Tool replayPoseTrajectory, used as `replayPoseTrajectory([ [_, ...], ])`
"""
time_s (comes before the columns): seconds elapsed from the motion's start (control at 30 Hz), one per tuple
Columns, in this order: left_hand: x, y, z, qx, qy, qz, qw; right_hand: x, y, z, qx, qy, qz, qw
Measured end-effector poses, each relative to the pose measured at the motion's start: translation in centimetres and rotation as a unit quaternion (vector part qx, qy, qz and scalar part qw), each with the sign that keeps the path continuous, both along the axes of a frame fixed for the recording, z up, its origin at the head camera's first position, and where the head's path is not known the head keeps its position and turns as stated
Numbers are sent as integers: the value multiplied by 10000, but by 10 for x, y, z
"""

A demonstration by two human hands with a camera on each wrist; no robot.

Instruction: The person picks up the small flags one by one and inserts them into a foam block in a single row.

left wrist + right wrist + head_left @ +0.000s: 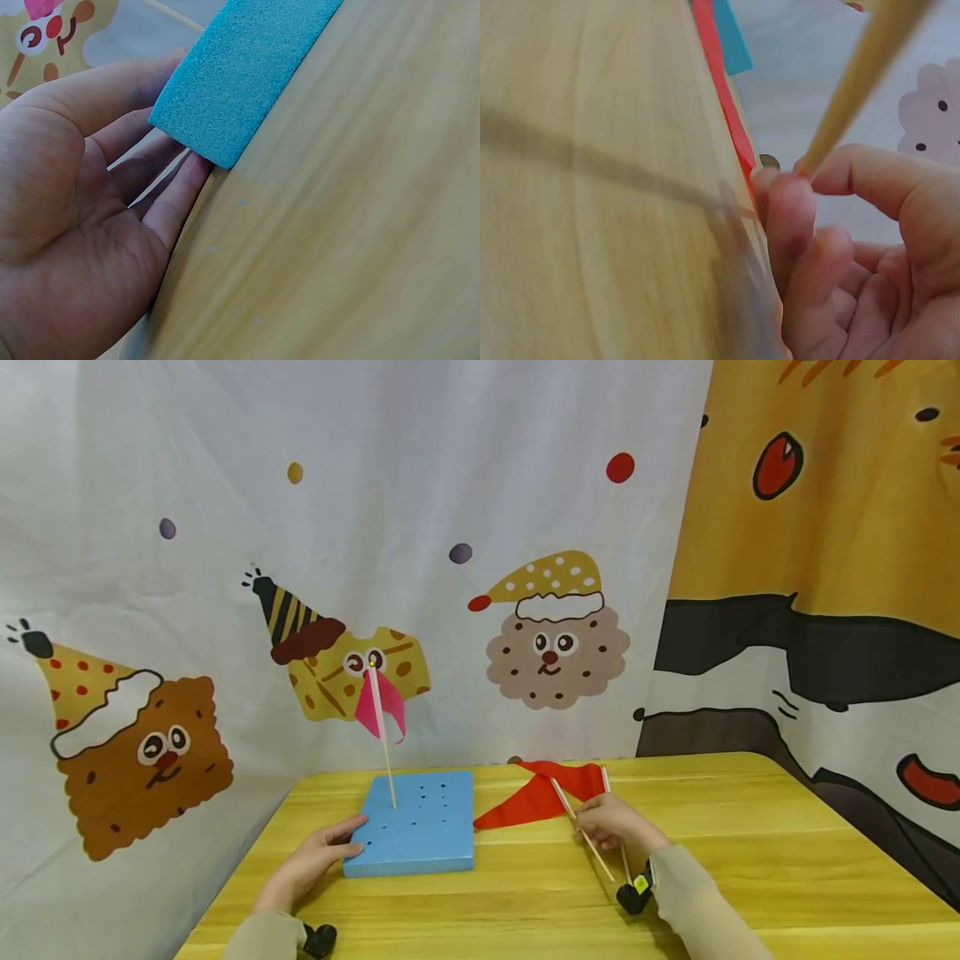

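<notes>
Biggest first: wood-grain table (525, 910), the blue foam block (427, 845) flat on it, left of centre. Block looks like light foam with a rough cut side face: stiff enough to stay flat, soft enough to dent. Should slide under a side push, so brace it by the edge. Best grip is a side or corner, off the holes (414, 823).

Left hand (318, 853) does that: thumb over the top edge, fingers along the left side near the front corner.

Two red flags (525, 806), right of the block. Thin, limp cloth by the look of it; weighs next to nothing, likely to flop and drag. Don't lift by the fabric.

Pink flag (368, 708) stands in the block on its own stick (388, 768), leaning a bit, cloth drooping.

Right hand (618, 821) pinches one flag's stick (600, 860) between thumb and fingertips, partway down its length. The second stick (626, 864) runs behind that hand; can't tell if it's held too.

Sticks look like thin wood: light, stiff lengthwise, probably snap if bent hard. Smooth and round, so they may roll in a pinch. Hold low, near the bare end, for any push.
</notes>
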State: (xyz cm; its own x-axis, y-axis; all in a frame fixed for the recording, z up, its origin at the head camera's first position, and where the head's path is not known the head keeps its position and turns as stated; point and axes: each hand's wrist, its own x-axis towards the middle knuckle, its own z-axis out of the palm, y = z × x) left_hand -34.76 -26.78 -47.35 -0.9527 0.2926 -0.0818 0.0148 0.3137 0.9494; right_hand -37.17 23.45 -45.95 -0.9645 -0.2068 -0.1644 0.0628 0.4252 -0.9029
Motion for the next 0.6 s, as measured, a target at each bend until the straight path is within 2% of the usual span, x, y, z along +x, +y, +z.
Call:
replayPoseTrajectory([
  [0.23,-1,1,1,193,14,-12,9998,-3,3,0,-772,-455,209,9958],
  [0.6,-2,1,-2,169,13,37,9998,-4,1,3,-1399,-551,478,9875],
])
